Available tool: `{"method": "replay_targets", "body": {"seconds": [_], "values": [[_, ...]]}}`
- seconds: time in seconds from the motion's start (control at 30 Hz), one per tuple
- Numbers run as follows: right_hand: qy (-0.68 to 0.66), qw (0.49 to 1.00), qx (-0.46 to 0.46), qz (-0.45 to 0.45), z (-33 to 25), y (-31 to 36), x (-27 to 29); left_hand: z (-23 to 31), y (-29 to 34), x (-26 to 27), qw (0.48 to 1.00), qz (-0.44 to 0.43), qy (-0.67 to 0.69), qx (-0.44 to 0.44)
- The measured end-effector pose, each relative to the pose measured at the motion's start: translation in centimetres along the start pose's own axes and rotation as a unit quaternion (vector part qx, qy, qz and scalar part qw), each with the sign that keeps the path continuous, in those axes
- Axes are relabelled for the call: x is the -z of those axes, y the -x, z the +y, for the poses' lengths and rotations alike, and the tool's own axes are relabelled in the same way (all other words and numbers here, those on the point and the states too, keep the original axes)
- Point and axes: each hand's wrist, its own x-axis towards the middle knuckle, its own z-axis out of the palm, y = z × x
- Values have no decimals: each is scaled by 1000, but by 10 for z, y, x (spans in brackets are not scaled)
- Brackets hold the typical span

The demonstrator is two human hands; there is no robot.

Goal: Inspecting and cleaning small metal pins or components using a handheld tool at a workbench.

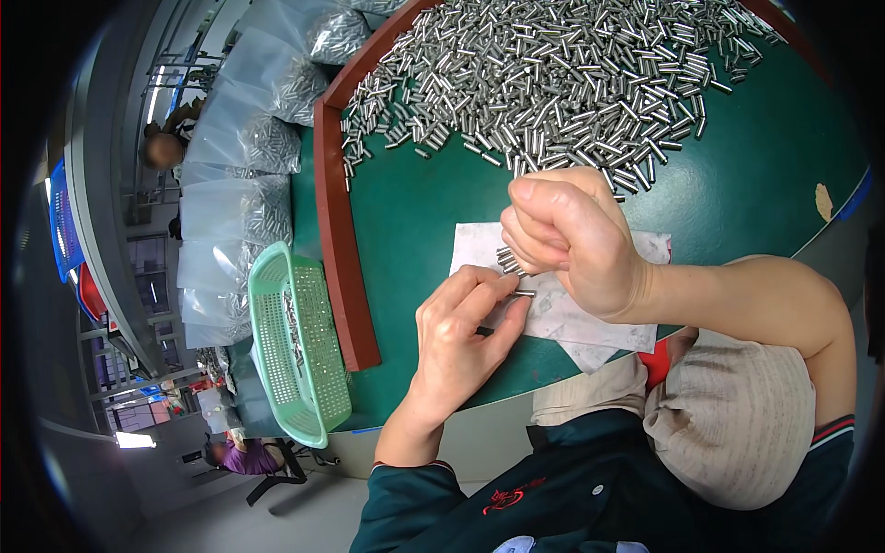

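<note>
Over a stained white cloth (475,241) on the green table, my two hands work close together. My left hand (466,336) is closed, with a small shiny metal pin (524,293) at its thumb and fingertips. Just above and to the right, my right hand (576,235) is curled into a fist; what is inside it is hidden. Several short metal pins (509,261) show side by side below its curled fingers, and I cannot tell whether they are held or lie on the cloth. Beyond my hands spreads a big heap of loose metal pins (553,92).
A red-brown wooden rail (337,249) edges the work surface on the left. Outside it stand a light green plastic basket (323,332) with some pins inside and a row of clear bags (267,143) filled with pins. A person in purple (249,456) sits far off at lower left.
</note>
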Motion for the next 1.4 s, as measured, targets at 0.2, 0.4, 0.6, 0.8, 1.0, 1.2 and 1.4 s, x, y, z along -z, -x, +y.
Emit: {"method": "replay_targets", "body": {"seconds": [0.2, 0.4, 0.6, 0.8, 1.0, 1.2, 1.4], "values": [[10, 1000, 8, -4, -1, 1, -1, 2, -2, 1, 1000, -10, -12, 2], [91, 996, 25, -3, 2, 2, -5, 2, -4, 2, 1000, -22, -21, 1], [63, 998, 8, 6, -2, -1, -6, -1, -1, 1, 1000, -6, -17, -5], [52, 999, 1, 11, -3, 0, -4, 0, -1, 0, 1000, -6, -25, -8], [32, 999, 1, 17, -2, 0, -5, -4, -3, 3, 1000, -16, -10, -6], [8, 1000, 1, 5, -1, 2, -2, -6, -4, 4, 999, -24, -26, -22], [18, 1000, 4, 1, -1, 2, -2, -7, -4, 5, 999, -27, -31, -21]]}}
